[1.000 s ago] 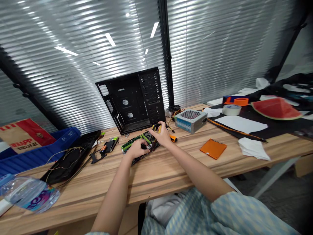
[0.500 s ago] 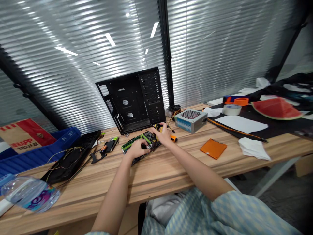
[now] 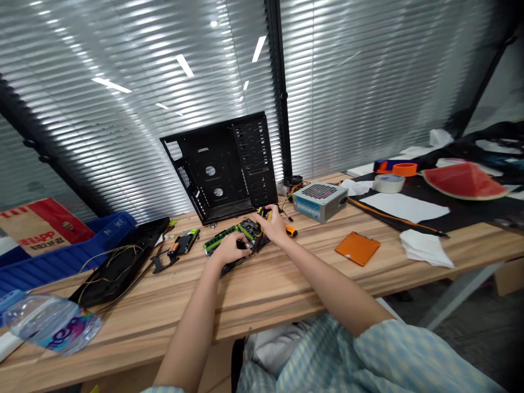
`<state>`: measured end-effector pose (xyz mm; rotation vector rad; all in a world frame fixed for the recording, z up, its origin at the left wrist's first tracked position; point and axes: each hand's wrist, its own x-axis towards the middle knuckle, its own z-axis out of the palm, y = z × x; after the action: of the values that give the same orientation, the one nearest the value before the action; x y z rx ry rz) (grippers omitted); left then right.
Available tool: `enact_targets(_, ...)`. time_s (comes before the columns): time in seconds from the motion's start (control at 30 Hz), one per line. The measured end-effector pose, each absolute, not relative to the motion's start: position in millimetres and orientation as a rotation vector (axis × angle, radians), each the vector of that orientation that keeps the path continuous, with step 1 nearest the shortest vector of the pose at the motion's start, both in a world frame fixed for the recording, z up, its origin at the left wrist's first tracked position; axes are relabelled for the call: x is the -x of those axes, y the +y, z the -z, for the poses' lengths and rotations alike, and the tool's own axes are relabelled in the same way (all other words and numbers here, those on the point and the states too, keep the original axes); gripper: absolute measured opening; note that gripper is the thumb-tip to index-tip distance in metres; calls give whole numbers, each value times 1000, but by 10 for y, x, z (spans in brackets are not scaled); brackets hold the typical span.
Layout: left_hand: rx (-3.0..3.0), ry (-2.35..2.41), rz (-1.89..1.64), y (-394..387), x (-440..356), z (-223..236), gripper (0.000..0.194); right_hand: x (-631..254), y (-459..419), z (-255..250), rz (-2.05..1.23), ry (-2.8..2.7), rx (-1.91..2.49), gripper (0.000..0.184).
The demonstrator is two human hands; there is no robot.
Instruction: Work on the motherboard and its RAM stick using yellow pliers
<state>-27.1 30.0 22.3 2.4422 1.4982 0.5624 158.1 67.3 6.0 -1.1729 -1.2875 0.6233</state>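
A dark motherboard [image 3: 246, 224] with bright green memory slots lies on the wooden table, partly covered by both hands. My left hand [image 3: 230, 248] is closed on its near edge, the fingers curled over the board and the thumb pointing right. At the board's right end, my right hand [image 3: 272, 225] is closed around a yellow-and-black thing [image 3: 261, 211], of which only a small part shows; I cannot tell whether it is a tool handle or cables. Close to my right wrist lies an orange-and-black handle [image 3: 291, 231].
Behind the board stands an open black computer case [image 3: 225, 164]. Right of it are a power supply [image 3: 320, 201] and an orange plate [image 3: 357, 249]. At left lie small parts [image 3: 184, 243], a black panel [image 3: 118, 273], a blue bin [image 3: 110, 232] and a water bottle [image 3: 53, 325].
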Motion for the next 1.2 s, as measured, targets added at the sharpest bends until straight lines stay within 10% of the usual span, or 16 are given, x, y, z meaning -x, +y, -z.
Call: enact_targets(1.2,-2422,1447,-554,280,245,-266,17,-1593,408,-200,-268,-1628,903,32)
